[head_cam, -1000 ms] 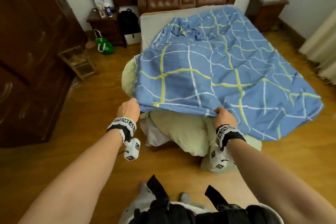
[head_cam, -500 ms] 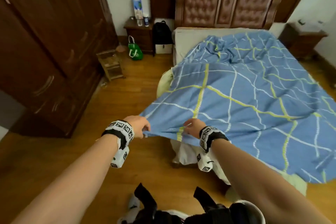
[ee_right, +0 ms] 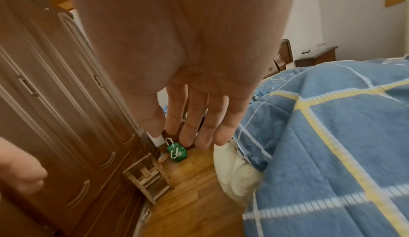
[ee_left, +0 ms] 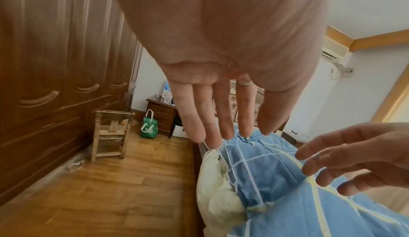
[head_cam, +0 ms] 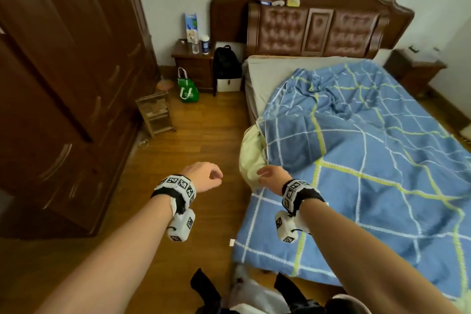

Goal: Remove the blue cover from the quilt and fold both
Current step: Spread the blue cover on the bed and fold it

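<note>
The blue cover with white and yellow grid lines lies spread over the bed, its near edge hanging off the foot. A pale cream quilt bulges out of the cover's left side at the bed's edge, also seen in the left wrist view and the right wrist view. My left hand hovers over the floor left of the bed, fingers straight and holding nothing. My right hand hangs just in front of the quilt bulge, fingers extended and empty.
A tall dark wardrobe lines the left wall. A small wooden stool, a green bag, a nightstand and a black backpack stand by the bed's head. Wooden floor runs between wardrobe and bed.
Both hands have let go of the cover's near edge, which now lies dropped over the foot of the bed. The hands have risen and opened, and the view has swung left.
</note>
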